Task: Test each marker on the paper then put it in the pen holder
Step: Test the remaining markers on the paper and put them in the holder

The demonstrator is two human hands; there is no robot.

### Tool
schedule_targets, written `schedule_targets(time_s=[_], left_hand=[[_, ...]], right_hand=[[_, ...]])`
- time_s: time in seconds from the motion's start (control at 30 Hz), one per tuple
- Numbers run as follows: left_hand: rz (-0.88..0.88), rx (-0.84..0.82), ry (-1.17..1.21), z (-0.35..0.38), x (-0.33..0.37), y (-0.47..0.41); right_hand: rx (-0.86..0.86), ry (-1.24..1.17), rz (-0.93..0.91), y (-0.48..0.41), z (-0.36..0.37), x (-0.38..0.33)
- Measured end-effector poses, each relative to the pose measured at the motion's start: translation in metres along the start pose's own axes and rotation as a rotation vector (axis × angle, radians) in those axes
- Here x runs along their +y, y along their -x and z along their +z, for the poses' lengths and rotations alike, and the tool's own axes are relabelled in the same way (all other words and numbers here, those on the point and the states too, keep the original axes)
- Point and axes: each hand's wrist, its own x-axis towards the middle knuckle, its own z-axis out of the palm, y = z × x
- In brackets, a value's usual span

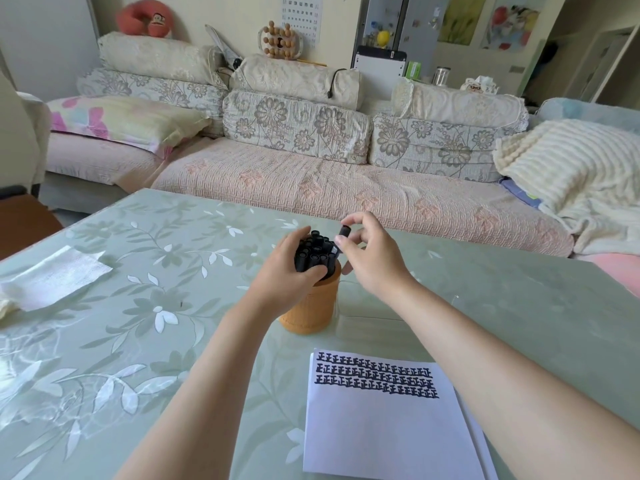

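The left hand (294, 268) has its fingers clenched round the bunch of black markers (315, 252) standing in the orange cylindrical pen holder (311, 306), while the right hand (374, 261) pinches a single black marker (344, 232) just above the holder's right rim. The marked white paper sheet (381, 427) lies nearer the person than the holder. Packed so full, the holder may refuse this marker, and forcing it could tip the holder or lever neighbours out.

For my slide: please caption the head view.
Left hand grips markers in the orange pen holder; right hand pinches one marker.
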Motion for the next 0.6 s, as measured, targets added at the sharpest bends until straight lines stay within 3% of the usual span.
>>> schedule_targets(time_s=[0.3,0.6], left_hand=[[0.090,0.067,-0.100,0.004,0.006,0.003],[0.039,0.026,-0.168,0.002,0.006,0.005]], right_hand=[[-0.073,0.191,-0.174,0.014,0.010,0.009],[-0.325,0.069,-0.029,0.024,0.004,-0.002]])
